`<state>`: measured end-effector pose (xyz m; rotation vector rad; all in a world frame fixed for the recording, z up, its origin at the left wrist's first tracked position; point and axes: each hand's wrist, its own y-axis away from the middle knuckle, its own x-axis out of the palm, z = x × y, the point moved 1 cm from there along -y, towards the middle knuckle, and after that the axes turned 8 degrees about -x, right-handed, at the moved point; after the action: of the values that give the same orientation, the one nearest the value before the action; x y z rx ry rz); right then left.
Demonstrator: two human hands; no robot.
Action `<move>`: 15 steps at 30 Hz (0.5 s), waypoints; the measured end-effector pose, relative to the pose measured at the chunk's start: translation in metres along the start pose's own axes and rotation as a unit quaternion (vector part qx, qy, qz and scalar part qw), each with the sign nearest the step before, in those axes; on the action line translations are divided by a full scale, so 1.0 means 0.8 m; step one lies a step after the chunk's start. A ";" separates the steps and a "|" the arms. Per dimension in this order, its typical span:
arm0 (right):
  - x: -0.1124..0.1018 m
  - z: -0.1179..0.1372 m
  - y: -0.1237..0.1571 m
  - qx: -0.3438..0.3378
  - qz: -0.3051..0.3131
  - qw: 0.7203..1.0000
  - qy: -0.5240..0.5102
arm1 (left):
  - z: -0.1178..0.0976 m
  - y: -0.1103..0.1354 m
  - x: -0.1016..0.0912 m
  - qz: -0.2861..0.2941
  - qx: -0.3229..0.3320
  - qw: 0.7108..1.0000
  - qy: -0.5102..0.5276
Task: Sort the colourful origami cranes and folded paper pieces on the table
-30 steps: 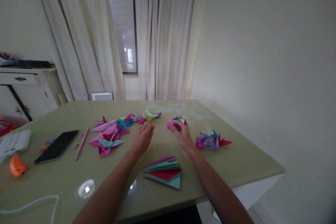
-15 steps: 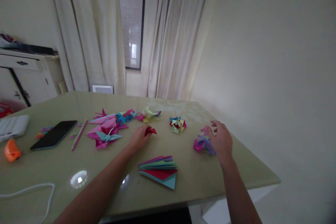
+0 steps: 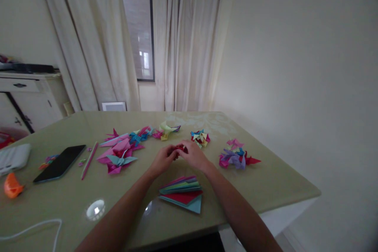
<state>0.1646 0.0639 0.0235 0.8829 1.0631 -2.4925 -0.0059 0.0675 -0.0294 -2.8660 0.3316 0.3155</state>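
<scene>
My left hand [image 3: 163, 160] and my right hand [image 3: 193, 156] meet over the middle of the table, both pinched on a small red folded paper piece [image 3: 179, 148]. Just in front of them lies a fanned stack of folded coloured papers [image 3: 183, 195]. A small multicoloured origami cluster [image 3: 200, 138] sits just beyond my right hand. A pile of purple, pink and red folded pieces [image 3: 236, 156] lies to the right. A larger heap of pink and blue folded shapes [image 3: 121, 151] lies to the left.
On the greenish table [image 3: 265, 185], a black phone [image 3: 60, 162], a pink stick [image 3: 88, 160], an orange object [image 3: 11, 186], a white cable [image 3: 35, 228] and a white case [image 3: 13, 157] lie at left. Curtains and a cabinet stand behind. The table's right edge drops off near the wall.
My right hand left the purple pile at the right and came back to the middle, joining my left hand on the red piece. A pink piece now lies on that pile.
</scene>
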 end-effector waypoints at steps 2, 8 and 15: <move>-0.005 -0.013 0.007 0.031 -0.018 0.999 -0.031 | 0.006 -0.001 0.000 0.002 -0.005 1.000 -0.014; -0.049 -0.051 0.005 0.084 -0.171 0.977 0.097 | 0.032 -0.004 -0.017 -0.141 0.002 0.969 -0.200; -0.058 -0.055 0.007 0.084 -0.205 0.963 0.151 | 0.040 -0.035 -0.038 -0.228 0.012 0.875 -0.427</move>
<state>0.2216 0.0930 0.0260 1.2356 1.2511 -2.8861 -0.0334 0.1081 -0.0465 -2.3512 -0.4883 1.3612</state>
